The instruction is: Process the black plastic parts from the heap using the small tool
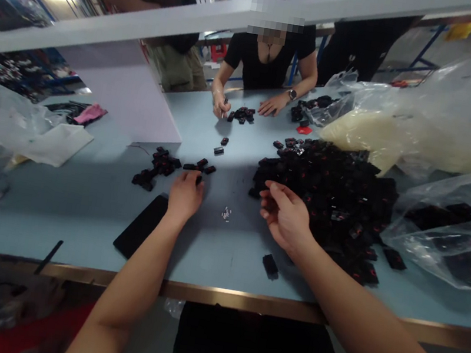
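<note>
Hands: left hand [185,195] curled shut on a black piece [198,180]; right hand [285,217] half open, fingers at the edge of the big heap [325,202].
Loose piece: [270,265] lying near the worktop's [76,223] front edge, long axis slanting toward it.
Hard to read: red marks [302,175] on pieces, too small.
</note>
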{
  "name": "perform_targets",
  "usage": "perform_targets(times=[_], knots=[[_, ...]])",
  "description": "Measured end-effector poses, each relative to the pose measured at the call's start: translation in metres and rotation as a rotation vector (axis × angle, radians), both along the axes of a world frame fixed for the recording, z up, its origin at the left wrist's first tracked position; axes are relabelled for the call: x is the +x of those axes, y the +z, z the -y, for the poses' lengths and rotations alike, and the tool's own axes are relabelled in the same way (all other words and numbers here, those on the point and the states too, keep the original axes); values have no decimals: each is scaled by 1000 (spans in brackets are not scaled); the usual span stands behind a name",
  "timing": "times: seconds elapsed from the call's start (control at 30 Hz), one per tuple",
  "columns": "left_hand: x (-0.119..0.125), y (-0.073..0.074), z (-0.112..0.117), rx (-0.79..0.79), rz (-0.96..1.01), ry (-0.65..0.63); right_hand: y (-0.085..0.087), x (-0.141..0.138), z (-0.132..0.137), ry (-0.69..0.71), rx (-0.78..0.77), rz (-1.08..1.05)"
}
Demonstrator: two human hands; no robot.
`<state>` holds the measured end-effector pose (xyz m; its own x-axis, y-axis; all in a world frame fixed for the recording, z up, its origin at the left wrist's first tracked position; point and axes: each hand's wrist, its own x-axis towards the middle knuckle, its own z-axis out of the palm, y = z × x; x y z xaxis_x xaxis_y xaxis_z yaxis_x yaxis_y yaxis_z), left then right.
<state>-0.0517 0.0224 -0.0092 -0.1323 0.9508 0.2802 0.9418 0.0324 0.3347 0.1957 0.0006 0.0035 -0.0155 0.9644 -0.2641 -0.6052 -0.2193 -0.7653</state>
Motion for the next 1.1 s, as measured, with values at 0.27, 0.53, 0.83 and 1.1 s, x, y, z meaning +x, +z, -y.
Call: perform_targets(times=[0.27, 0.53, 0.83, 1.1], knots=[[3, 0, -3, -208, -302, 0, -1, -7, 10, 116, 83, 198], [9, 2, 6, -145, -39, -250, -10, -6, 6, 157, 239, 440], [21, 9, 14, -219, 42, -549, -24, -3, 4, 214, 474, 715], [10, 0, 14, -364, 108, -710, -25, -2, 7, 258, 545, 771]])
